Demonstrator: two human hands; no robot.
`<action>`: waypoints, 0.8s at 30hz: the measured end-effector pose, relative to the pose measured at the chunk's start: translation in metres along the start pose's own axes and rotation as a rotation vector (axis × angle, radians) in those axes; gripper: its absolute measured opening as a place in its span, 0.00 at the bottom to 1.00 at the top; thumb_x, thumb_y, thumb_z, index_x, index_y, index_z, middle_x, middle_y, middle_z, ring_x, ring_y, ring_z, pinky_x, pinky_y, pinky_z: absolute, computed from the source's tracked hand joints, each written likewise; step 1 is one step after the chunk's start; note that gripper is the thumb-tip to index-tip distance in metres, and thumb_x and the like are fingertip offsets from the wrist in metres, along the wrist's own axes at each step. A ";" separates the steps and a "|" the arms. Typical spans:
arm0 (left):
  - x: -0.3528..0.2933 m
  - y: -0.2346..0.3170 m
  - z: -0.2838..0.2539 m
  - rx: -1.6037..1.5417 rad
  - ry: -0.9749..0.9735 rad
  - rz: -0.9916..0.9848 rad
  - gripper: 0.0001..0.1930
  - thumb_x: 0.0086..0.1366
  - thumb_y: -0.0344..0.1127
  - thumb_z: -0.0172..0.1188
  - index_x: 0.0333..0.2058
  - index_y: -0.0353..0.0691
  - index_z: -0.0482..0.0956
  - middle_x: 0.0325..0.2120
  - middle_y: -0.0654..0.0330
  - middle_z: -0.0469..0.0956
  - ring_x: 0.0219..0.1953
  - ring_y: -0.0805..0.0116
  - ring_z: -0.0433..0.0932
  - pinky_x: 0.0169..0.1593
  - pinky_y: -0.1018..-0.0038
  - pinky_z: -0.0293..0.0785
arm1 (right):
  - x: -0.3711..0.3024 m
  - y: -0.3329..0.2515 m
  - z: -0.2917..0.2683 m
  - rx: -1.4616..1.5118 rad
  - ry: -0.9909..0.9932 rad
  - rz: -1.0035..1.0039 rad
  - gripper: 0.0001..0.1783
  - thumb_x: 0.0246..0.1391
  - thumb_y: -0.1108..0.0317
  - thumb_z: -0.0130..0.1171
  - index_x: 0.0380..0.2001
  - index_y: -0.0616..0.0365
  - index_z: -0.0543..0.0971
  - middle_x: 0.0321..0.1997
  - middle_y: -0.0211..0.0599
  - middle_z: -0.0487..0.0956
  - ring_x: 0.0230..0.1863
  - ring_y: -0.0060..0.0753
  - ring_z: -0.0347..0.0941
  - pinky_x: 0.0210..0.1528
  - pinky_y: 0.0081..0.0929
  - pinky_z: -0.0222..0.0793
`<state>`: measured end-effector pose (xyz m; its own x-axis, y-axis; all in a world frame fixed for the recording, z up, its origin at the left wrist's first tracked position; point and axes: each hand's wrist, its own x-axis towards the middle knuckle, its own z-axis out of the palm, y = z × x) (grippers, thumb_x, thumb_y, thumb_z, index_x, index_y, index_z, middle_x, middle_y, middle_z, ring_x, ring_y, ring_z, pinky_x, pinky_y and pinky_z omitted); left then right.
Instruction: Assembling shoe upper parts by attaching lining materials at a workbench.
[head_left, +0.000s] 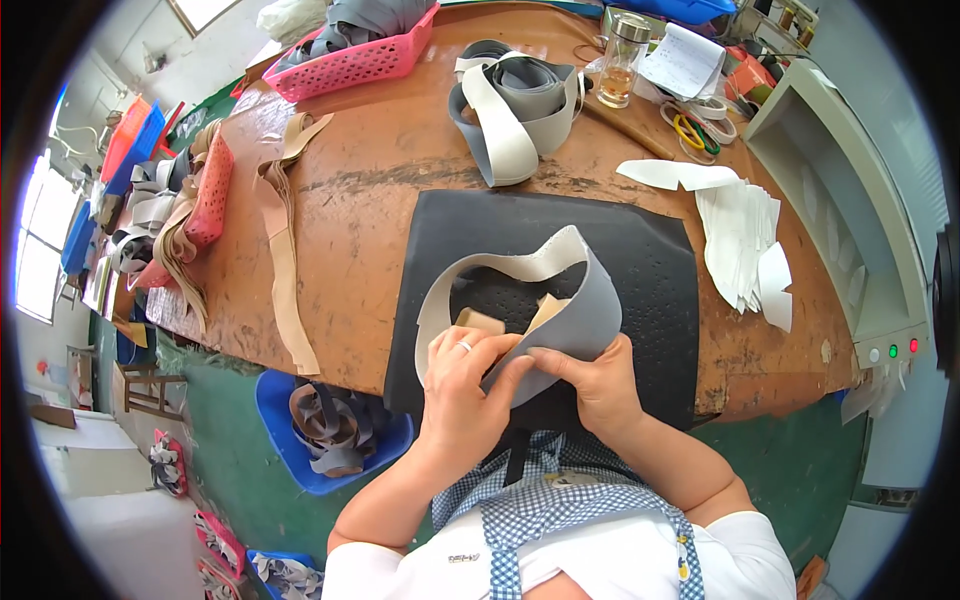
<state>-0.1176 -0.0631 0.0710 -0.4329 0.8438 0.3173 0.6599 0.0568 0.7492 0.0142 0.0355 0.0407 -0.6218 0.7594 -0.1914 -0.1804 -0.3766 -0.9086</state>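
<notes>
Both hands are gripping one curved grey shoe-upper piece with a cream lining (545, 300), looped upright over the black perforated rubber mat (650, 270) near the table's front edge. The left hand (462, 385), wearing a ring, is pinching the piece's lower edge; the right hand (590, 375) is clamping the same edge from the other side, thumb pressing on top. Two small tan pieces are sitting inside the loop, one a tan block (480, 320) just beside the left fingers.

Counts: one pile of finished grey uppers (515, 105) lying behind the mat, one pink plastic basket (355, 60) holding more, one glass jar with amber liquid (620, 65), one stack of white paper patterns (740, 235) at right, one long beige strip (283, 260) hanging over the edge at left.

The worn brown wooden table (370, 180) is standing on a green floor; one blue tray of grey pieces (335, 430) is sitting below it.
</notes>
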 end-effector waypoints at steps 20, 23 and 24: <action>-0.014 -0.018 -0.004 -0.271 -0.093 -0.198 0.04 0.57 0.23 0.65 0.31 0.29 0.82 0.23 0.60 0.76 0.33 0.70 0.72 0.38 0.75 0.68 | 0.017 -0.006 -0.021 0.319 -0.083 0.160 0.16 0.52 0.74 0.66 0.45 0.60 0.79 0.42 0.41 0.83 0.45 0.33 0.81 0.53 0.35 0.76; -0.017 -0.021 -0.006 -0.333 -0.129 -0.254 0.05 0.58 0.25 0.65 0.33 0.30 0.83 0.24 0.59 0.77 0.34 0.69 0.73 0.39 0.74 0.69 | 0.016 -0.005 -0.018 0.345 -0.082 0.132 0.14 0.52 0.76 0.64 0.44 0.61 0.79 0.42 0.42 0.83 0.46 0.36 0.81 0.53 0.37 0.77; -0.017 -0.021 -0.007 -0.345 -0.147 -0.278 0.06 0.58 0.27 0.66 0.34 0.32 0.83 0.25 0.58 0.78 0.35 0.66 0.75 0.41 0.73 0.70 | 0.016 -0.004 -0.017 0.325 -0.083 0.112 0.14 0.52 0.77 0.63 0.44 0.61 0.79 0.42 0.42 0.83 0.47 0.38 0.81 0.53 0.38 0.77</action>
<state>-0.1283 -0.0827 0.0539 -0.4559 0.8900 0.0102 0.2780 0.1315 0.9515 0.0175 0.0580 0.0351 -0.7089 0.6631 -0.2404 -0.3320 -0.6144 -0.7157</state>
